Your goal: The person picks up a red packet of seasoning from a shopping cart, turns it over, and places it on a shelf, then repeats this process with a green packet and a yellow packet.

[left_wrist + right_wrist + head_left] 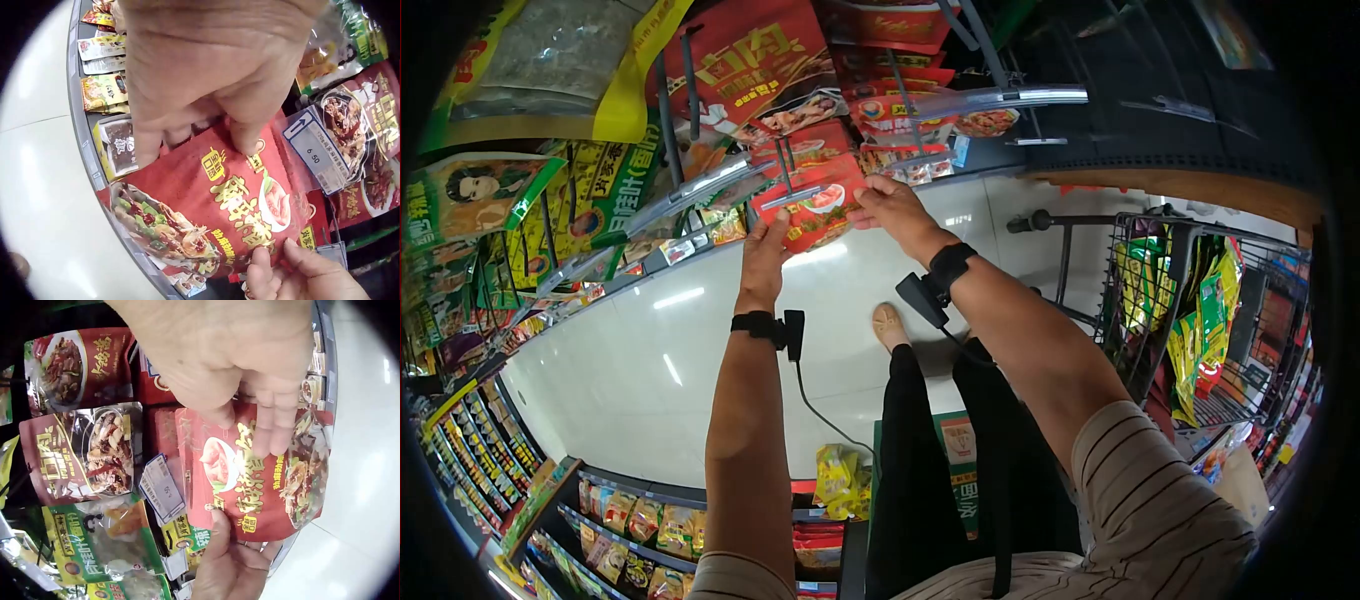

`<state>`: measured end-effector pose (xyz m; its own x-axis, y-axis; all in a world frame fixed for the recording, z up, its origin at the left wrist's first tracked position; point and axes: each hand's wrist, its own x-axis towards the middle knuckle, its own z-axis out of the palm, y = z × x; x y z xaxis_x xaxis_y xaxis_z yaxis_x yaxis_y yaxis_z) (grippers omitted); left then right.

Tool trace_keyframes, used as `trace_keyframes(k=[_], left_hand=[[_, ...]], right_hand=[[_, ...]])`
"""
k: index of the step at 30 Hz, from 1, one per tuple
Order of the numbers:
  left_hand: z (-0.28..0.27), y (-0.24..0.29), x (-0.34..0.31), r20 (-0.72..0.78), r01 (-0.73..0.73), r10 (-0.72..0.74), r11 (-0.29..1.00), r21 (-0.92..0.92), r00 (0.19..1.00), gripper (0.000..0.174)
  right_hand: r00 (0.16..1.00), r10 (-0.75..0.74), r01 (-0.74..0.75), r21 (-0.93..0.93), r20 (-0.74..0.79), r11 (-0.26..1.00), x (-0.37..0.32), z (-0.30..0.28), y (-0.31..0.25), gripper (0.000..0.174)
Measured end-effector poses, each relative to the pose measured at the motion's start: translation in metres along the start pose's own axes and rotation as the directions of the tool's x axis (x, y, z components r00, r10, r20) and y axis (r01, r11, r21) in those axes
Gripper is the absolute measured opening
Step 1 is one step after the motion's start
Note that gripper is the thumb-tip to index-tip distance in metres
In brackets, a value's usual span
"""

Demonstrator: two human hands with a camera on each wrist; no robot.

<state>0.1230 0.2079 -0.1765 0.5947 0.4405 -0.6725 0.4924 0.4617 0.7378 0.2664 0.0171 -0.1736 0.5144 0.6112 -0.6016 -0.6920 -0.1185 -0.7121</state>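
Observation:
A red seasoning packet (825, 212) with yellow lettering and pictures of food is held between both hands, in front of a hanging rack. My left hand (763, 262) pinches one edge, its thumb on the printed face and the other fingers mostly behind, as the left wrist view shows. At the opposite edge, my right hand (900, 215) grips the packet between thumb and fingers. More red packets (167, 428) hang right behind it. A blue-edged price tag (315, 150) overlaps the rack beside the packet.
Metal hooks and clear label strips (1000, 98) jut out around the hands. Green and yellow packets (585, 200) hang at left. A wire shopping cart (1120, 270) with packets inside stands at right. Low shelves (635, 525) of goods lie behind, across the pale floor (600, 390).

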Motion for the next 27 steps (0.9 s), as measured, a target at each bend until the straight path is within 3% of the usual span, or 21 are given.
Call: trace_keyframes(k=[9,19,27], left_hand=[[0.001,0.020,0.008,0.043,-0.127,0.130,0.989,-0.071,0.991,0.027],[-0.001,0.018,0.020,0.030,-0.161,0.163,0.986,-0.039,0.986,0.027],[-0.006,0.018,0.028,0.010,-0.103,0.103,0.995,0.001,0.995,0.025]], right_hand=[[0.998,-0.035,0.037,0.039,-0.052,0.999,0.014,0.012,-0.010,0.043],[0.995,-0.011,0.019,0.085,-0.095,0.996,0.028,0.012,-0.001,0.047],[0.995,0.009,-0.002,0.076,-0.100,0.997,0.034,0.013,-0.001,0.038]])
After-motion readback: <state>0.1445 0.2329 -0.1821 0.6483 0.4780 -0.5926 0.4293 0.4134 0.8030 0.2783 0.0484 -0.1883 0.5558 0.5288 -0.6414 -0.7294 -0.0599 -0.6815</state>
